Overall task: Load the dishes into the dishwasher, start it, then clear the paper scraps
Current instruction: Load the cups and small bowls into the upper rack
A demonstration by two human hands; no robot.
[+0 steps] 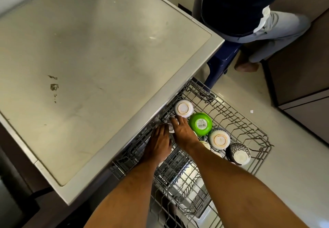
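Both hands reach into the pulled-out upper rack point(249, 121). The left hand point(159, 142) and right hand point(183, 131) together grip a small white cup point(171, 127), just beside an upturned white bowl point(184, 108) and green bowl point(200, 124).

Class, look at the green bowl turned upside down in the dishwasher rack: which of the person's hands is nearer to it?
Right. The right hand lies just beside the green bowl, almost against its edge. The left hand is farther off, on the far side of the right hand.
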